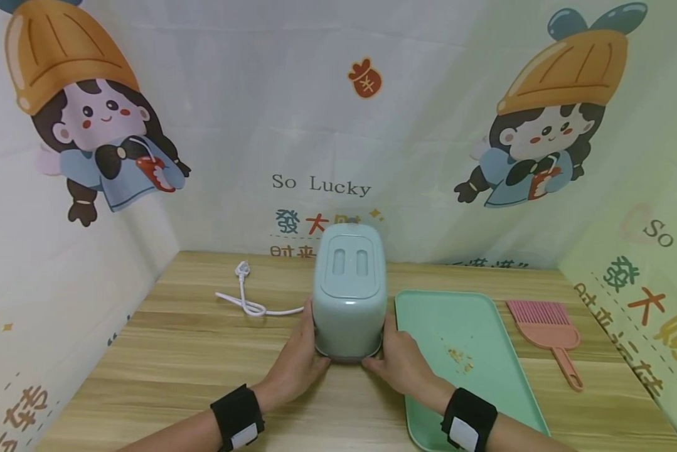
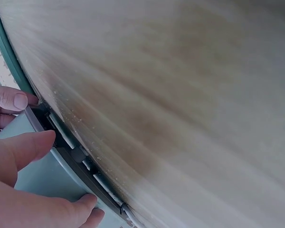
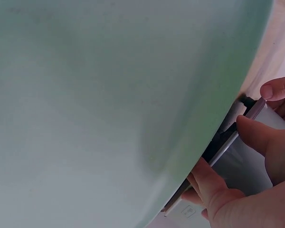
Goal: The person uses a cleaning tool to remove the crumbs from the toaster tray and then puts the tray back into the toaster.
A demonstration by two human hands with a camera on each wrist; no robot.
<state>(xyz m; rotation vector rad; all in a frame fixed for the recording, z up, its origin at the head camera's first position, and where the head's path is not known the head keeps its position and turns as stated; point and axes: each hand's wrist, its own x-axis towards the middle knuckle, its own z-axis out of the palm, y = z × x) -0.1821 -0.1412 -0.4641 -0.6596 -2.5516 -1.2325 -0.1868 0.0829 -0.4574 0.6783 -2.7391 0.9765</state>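
A mint-green toaster with a closed lid over its top stands upright in the middle of the head view, narrow end facing me. My left hand grips the lower left side, thumb at the bottom front edge. On the lower right side my right hand grips it the same way. Both wrist views show fingers round the bottom rim; the dark underside and small feet of the toaster sit close over the wood table. Tiny crumbs lie beside it in the left wrist view.
A white power cord with its plug loops left of the toaster. To the right lies a green tray with crumbs on it, under my right forearm. Farther right is a pink brush. A printed cloth hangs behind the wood table.
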